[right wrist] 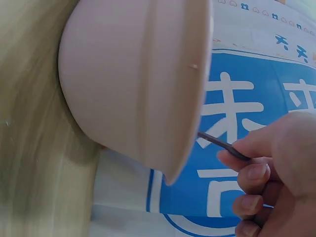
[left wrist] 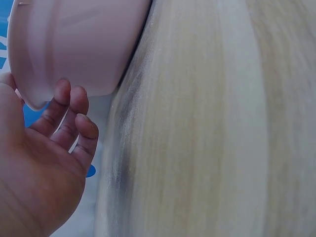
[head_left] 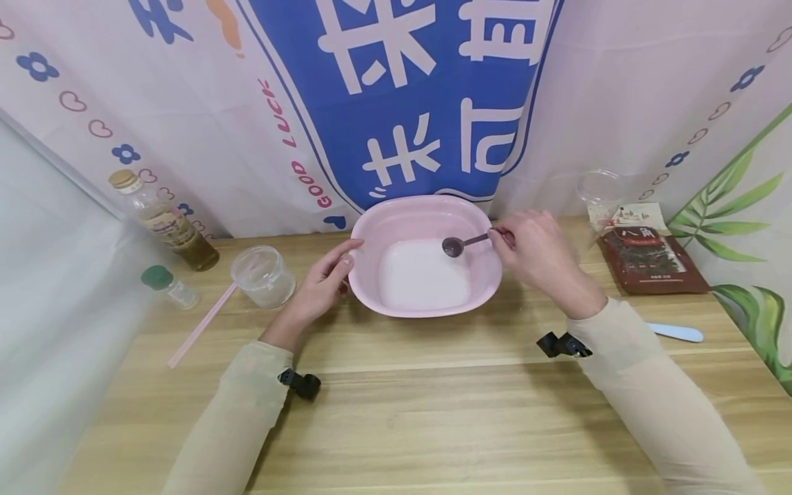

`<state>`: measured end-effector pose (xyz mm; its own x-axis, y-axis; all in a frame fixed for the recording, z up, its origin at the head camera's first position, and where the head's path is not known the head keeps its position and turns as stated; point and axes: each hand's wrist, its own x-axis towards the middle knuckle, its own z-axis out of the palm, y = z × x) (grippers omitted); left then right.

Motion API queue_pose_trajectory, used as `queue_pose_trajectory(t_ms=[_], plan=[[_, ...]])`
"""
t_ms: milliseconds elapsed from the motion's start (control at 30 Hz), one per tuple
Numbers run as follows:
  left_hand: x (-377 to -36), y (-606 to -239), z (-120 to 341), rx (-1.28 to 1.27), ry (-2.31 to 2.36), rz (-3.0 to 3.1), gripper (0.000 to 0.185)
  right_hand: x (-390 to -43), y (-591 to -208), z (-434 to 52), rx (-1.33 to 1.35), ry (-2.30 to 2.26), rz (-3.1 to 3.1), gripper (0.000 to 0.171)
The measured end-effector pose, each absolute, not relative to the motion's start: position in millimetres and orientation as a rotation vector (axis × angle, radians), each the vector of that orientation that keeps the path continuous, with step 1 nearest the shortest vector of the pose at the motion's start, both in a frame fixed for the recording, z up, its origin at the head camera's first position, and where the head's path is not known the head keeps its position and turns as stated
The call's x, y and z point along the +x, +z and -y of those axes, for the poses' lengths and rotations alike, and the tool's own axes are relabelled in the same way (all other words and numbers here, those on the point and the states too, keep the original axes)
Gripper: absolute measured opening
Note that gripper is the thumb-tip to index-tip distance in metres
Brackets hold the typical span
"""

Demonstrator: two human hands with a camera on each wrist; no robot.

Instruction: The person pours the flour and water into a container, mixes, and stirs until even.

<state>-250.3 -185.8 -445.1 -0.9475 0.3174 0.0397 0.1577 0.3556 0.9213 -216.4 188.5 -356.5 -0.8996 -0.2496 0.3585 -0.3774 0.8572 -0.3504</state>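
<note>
With the left hand resting open-fingered against the pink bowl mid-tabletop and the right hand pinching a spoon above it, a jolted rim could scatter the white powder.

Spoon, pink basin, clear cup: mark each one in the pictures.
spoon (head_left: pixel 454 247), head view, on its dark bowl above the white contents.
pink basin (head_left: pixel 371 230), head view, on its left inner wall.
clear cup (head_left: pixel 262 276), head view, on its near side wall.
</note>
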Motion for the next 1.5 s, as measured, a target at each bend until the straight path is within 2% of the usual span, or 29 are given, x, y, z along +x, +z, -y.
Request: queue_pose_trajectory(t_ms=[333,800,1167,1500], plan=[[-249,-446,185,0.417,1.658,-2.460,0.045,-221,-375,-173,0.484,0.761,2.846,0.021],[-249,-444,184,0.406,1.649,-2.464,0.045,-225,-376,-174,0.320,0.743,2.883,0.025],[-250,-446,185,0.409,1.654,-2.460,0.045,-229,-376,-173,0.287,0.823,2.867,0.026],[-251,-445,185,0.418,1.663,-2.464,0.045,-230,-375,-153,0.280,0.947,2.892,0.027]])
